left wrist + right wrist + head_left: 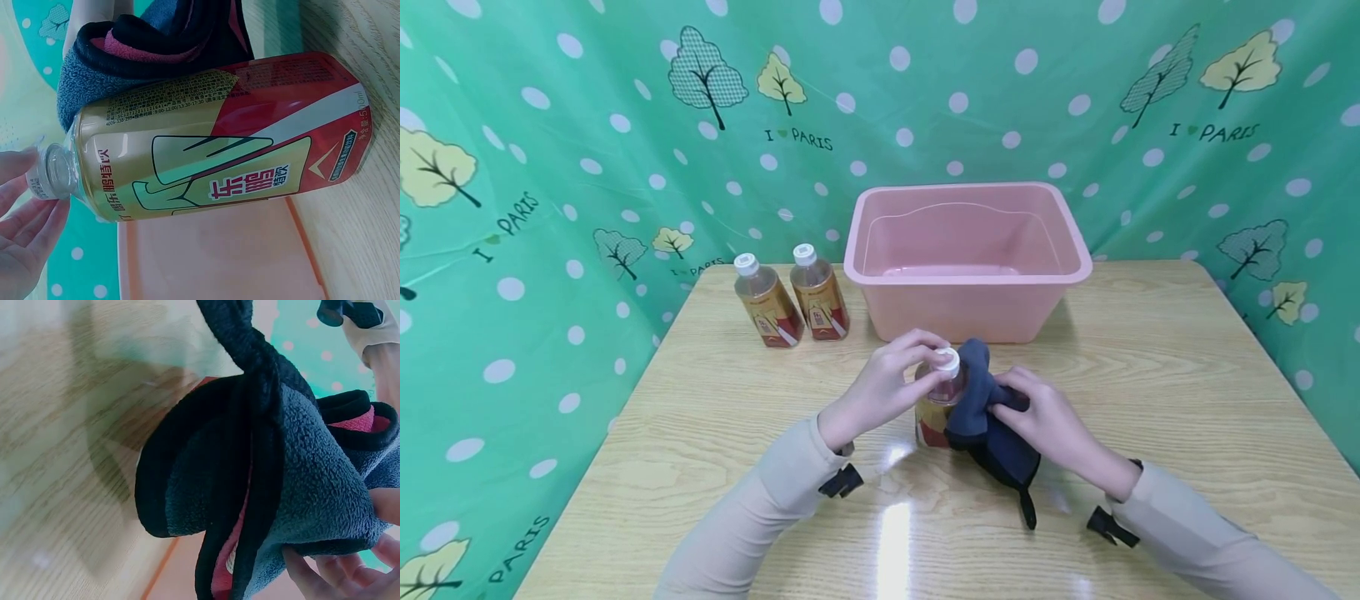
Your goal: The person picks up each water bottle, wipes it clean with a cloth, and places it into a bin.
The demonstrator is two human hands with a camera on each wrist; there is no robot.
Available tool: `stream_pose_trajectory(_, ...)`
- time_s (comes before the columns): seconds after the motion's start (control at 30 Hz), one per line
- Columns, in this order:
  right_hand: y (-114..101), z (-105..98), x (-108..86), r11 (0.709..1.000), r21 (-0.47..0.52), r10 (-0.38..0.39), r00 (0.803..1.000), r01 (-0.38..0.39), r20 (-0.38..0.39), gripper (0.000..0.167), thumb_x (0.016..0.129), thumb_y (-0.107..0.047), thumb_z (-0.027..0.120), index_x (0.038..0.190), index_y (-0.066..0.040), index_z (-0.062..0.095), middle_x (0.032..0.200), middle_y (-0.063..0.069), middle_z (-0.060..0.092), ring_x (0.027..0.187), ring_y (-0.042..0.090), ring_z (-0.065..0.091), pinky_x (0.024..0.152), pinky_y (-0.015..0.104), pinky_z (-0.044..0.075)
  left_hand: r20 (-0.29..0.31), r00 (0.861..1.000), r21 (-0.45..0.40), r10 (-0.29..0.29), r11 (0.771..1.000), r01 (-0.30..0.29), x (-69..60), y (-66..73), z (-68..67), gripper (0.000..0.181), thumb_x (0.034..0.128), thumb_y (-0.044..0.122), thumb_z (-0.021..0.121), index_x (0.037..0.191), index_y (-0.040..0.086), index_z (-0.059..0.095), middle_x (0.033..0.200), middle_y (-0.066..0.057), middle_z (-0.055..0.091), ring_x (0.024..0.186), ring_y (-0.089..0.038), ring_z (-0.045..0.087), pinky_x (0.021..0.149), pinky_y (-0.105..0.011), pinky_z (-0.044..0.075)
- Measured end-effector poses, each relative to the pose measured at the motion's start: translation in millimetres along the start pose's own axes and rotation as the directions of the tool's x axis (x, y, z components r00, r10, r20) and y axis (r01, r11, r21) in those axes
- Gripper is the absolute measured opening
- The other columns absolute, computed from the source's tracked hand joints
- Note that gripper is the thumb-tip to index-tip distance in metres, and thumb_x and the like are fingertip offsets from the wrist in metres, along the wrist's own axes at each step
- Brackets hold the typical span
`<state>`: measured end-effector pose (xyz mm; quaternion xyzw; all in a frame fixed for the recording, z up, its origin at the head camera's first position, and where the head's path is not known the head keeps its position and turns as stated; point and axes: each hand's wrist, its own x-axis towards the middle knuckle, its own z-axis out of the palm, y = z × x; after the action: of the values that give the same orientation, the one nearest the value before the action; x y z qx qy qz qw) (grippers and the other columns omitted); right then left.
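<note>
A drink bottle [206, 140] with a gold and red label stands upright on the table in front of the pink tub. My left hand [891, 383] pinches its white cap [949, 360] between thumb and fingers. Against the bottle's right side lies a folded dark blue cloth [312, 469] with black edging and a pink inner side. My right hand [1048, 417] grips the bunched cloth, thumb on one side and fingers on the other. The cloth's lower corner and its black loop [1028, 508] hang down toward the table. Part of the bottle is hidden behind the cloth.
Behind the hands stands a pink plastic tub [970, 304]. Two similar bottles, a left one [771, 308] and a right one [822, 300], stand left of it. The wooden table [715, 442] meets a green dotted curtain [895, 100] at the back and sides.
</note>
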<state>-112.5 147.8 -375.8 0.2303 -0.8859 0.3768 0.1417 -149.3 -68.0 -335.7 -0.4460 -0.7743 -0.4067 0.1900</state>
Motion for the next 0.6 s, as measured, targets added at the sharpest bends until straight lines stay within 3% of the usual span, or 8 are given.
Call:
stream_pose_trajectory(0.23, 0.7, 0.3, 1.2, 1.000, -0.014, -0.023, 1.000, 0.023, -0.011, 0.026, 0.066, 0.010, 0.070, 0.090, 0.000, 0.064, 0.084, 0.004, 0.061, 0.075, 0.015, 0.057, 0.060, 0.028, 0.048, -0.002, 1.000, -0.001, 0.005, 1.000, -0.005, -0.1, -0.2, 0.7, 0.011, 0.0762, 0.005, 0.068, 0.085, 0.001, 0.065, 0.094, -0.009, 0.060, 0.088, -0.015, 0.058, 0.078, -0.015, 0.045)
stream_pose_trajectory(0.6, 9.6, 9.4, -0.7, 0.999, -0.049, -0.013, 0.999, 0.014, 0.033, 0.024, 0.065, 0.007, 0.070, 0.087, 0.000, 0.063, 0.084, 0.007, 0.060, 0.078, 0.019, 0.059, 0.065, 0.034, 0.049, -0.010, 1.000, -0.008, 0.015, 1.000, -0.015, -0.3, -0.7, 0.9, 0.010, 0.0761, 0.005, 0.068, 0.085, 0.000, 0.064, 0.095, -0.009, 0.060, 0.088, -0.015, 0.058, 0.078, -0.015, 0.045)
